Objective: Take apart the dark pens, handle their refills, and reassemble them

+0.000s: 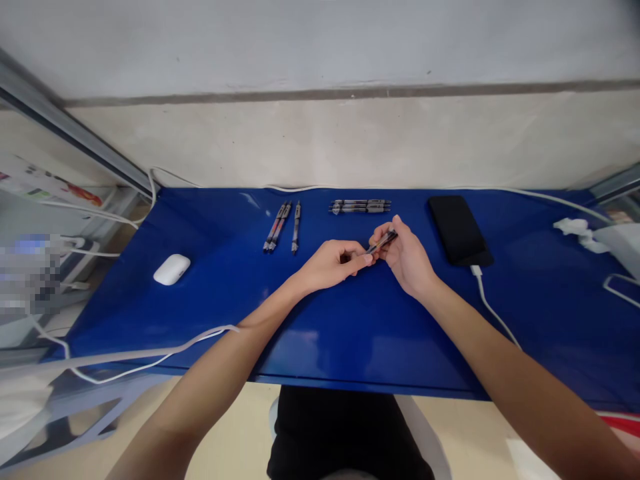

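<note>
Your left hand [337, 261] and right hand [407, 259] meet over the middle of a glossy blue surface [345, 347], the fingers of both clamped on one slim pen [384, 241], which slants between them. For a good hold, pinch the barrel lightly, steady one end with the left and work the other with the right fingertips, so the smooth, narrow cylinder doesn't roll or slip. Beyond the hands lie similar pens with grey and dark parts: a touching pair [278, 227] and a single pen [296, 228] pointing away from you, and a crosswise group [370, 209] nearer the wall.
</note>
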{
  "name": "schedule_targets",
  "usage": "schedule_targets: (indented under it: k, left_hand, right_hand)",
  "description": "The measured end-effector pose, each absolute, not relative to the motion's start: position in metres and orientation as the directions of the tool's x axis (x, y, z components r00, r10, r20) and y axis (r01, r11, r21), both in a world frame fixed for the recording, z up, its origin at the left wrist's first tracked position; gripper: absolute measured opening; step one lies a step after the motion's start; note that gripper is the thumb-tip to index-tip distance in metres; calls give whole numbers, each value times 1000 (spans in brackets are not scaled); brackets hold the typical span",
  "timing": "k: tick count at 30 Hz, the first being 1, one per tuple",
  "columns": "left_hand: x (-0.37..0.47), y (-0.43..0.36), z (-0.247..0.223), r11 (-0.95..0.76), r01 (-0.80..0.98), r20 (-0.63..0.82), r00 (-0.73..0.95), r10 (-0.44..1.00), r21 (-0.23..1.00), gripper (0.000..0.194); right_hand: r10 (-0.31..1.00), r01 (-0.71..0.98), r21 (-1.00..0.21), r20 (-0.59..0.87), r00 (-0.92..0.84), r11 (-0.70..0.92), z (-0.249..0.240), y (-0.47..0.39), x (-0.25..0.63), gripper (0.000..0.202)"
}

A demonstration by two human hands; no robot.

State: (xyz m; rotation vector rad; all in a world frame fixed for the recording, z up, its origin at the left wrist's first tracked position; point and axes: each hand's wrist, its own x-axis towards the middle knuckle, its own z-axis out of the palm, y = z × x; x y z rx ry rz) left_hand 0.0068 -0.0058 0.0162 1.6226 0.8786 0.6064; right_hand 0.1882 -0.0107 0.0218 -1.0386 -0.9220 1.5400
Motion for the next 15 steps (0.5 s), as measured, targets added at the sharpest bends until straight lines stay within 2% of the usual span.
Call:
schedule_targets:
  k: [15]
  left_hand:
    - [7, -6, 16, -109, 225, -49, 597, 801, 968, 36]
  right_hand:
    - [980, -318, -929, -159, -123, -191, 21, -11, 187, 57]
